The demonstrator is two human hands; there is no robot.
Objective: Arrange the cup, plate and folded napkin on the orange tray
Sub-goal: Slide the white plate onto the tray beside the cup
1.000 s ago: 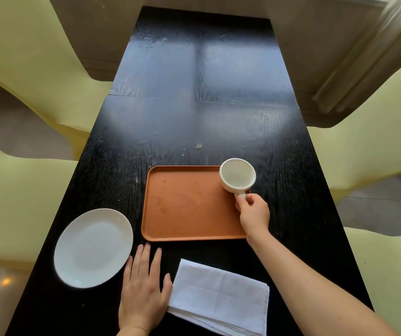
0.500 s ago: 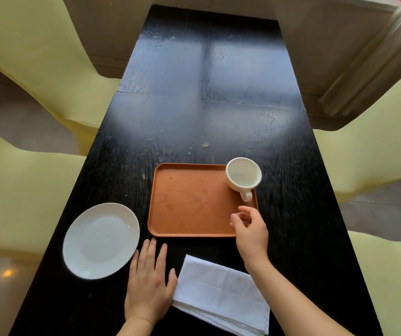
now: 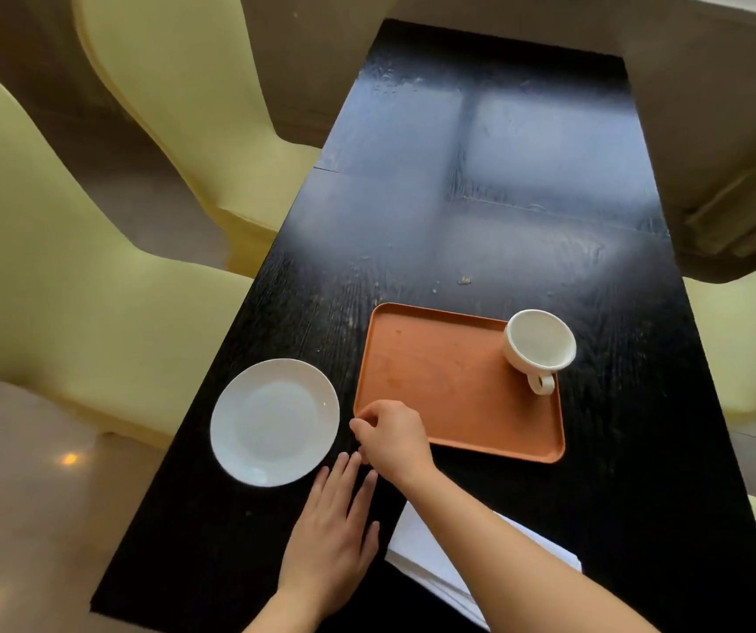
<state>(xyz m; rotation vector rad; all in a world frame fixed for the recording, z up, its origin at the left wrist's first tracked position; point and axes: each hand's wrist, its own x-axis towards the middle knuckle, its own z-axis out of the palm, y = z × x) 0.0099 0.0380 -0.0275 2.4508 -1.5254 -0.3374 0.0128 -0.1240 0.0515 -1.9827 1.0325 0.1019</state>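
Observation:
The orange tray (image 3: 449, 381) lies on the black table. A white cup (image 3: 538, 347) stands upright in the tray's far right corner, handle toward me. The white plate (image 3: 274, 421) rests on the table left of the tray. My right hand (image 3: 394, 436) hovers over the tray's near left corner, fingers loosely curled toward the plate, holding nothing. My left hand (image 3: 335, 532) lies flat on the table just below the plate's right edge. The folded white napkin (image 3: 426, 555) sits at the near edge, partly hidden under my right forearm.
The black table (image 3: 481, 198) stretches away from me. Pale yellow chairs (image 3: 47, 267) stand along its left side, and another yellow chair (image 3: 741, 340) shows on the right. A small crumb (image 3: 464, 280) lies beyond the tray.
My right hand let go of the cup's handle and moved left across the tray toward the plate. The cup stays on the tray. The camera view shifted left.

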